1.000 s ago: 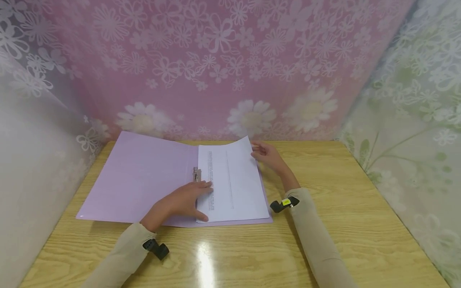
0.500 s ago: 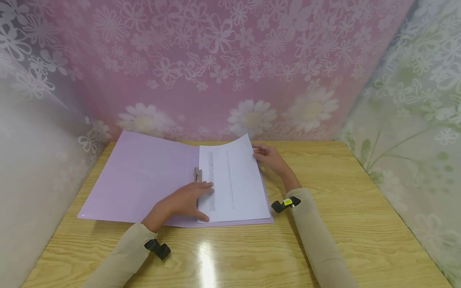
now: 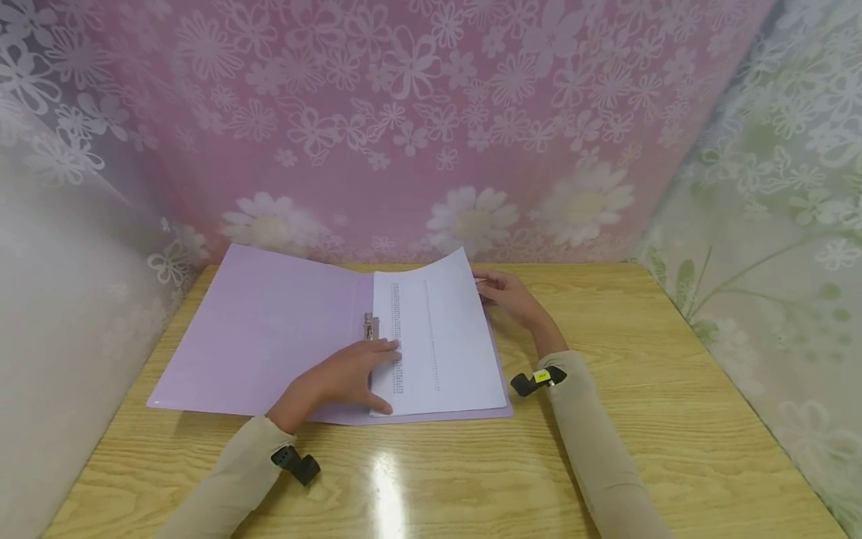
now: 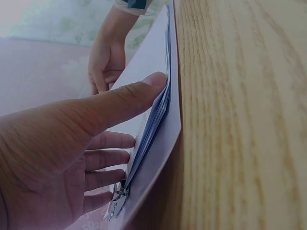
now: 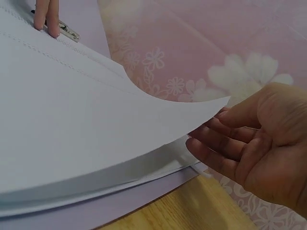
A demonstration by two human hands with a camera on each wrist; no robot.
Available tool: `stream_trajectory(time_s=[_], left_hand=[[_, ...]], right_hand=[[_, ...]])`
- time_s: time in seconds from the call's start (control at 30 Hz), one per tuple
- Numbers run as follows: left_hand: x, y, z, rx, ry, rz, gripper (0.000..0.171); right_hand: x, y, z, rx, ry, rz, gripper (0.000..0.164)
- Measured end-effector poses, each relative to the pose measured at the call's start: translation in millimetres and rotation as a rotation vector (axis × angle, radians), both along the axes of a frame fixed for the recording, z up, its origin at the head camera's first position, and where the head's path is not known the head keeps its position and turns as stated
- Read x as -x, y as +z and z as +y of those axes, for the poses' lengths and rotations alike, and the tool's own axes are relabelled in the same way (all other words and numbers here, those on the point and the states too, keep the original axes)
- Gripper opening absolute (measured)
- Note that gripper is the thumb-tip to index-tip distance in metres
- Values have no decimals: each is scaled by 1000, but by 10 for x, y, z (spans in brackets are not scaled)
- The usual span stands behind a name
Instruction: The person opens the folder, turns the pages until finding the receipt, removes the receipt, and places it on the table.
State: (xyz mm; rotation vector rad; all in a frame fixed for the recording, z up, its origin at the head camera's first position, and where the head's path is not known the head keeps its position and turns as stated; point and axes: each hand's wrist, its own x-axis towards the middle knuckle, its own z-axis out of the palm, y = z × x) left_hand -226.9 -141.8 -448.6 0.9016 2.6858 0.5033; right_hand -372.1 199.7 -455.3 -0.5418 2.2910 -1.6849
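A lilac ring binder (image 3: 263, 329) lies spread on the table, with a metal clip (image 3: 369, 327) at its spine. On its right half is a stack of printed paper sheets (image 3: 444, 344). My left hand (image 3: 337, 378) rests on the stack's left side, its thumb at the near edge and its fingers spread near the clip. At the far right corner my right hand (image 3: 513, 298) holds the top sheet (image 5: 120, 129) by its raised edge, with bent fingers (image 5: 211, 155) under it. The sheet curves up, with a gap above the lower sheets; its corner partly hides the fingertips.
The wood-grain table (image 3: 444, 479) extends in front of the binder and to its right. Behind it hangs a pink flowered curtain (image 3: 417, 135). Pale patterned sheets (image 3: 788, 224) flank both sides. Each sleeve carries a black wrist camera (image 3: 296, 466).
The top sheet's far right corner has risen slightly. My right hand has shifted a little to the right, while my left hand stays on the stack.
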Motion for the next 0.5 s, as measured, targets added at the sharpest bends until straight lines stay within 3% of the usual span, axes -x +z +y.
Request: stream_trajectory(time_s=[0.5], left_hand=[[4, -3, -11, -12, -11, 9, 94]], right_hand=[[-32, 59, -7, -6, 84, -40, 56]])
